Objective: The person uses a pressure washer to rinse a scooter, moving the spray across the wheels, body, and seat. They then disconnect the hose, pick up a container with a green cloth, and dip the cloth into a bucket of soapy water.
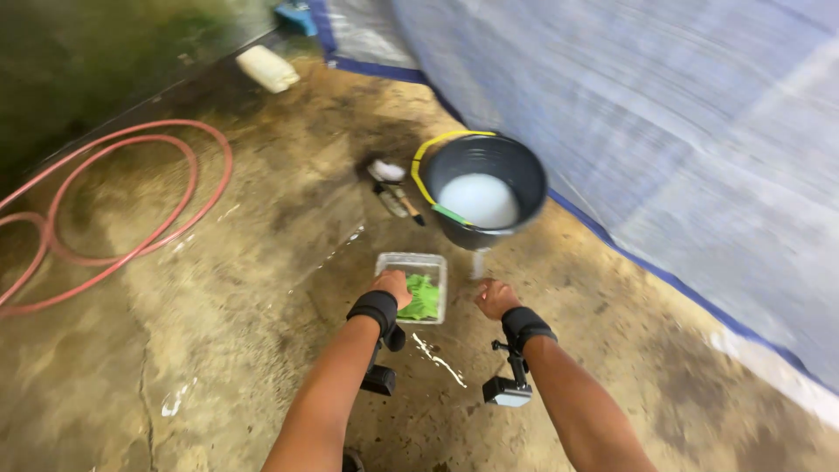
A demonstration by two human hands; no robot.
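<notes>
green cloth (421,297) in clear tray (434,262); left hand (391,285) seemingly grips tray edge; right hand (495,298) clenched, empty, just beside.

A single head-worn camera looked steeply down and forward from standing height at the wet concrete floor (218,350), with the person's forearms reaching out from the bottom edge, a dark bucket (485,188) mid-frame, and a blue tarp (664,114) filling the upper right.

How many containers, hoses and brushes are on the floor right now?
Buckets: 1
Clear trays: 1
White jugs: 1
Red hoses: 1
Brushes: 1
Total: 5
</notes>
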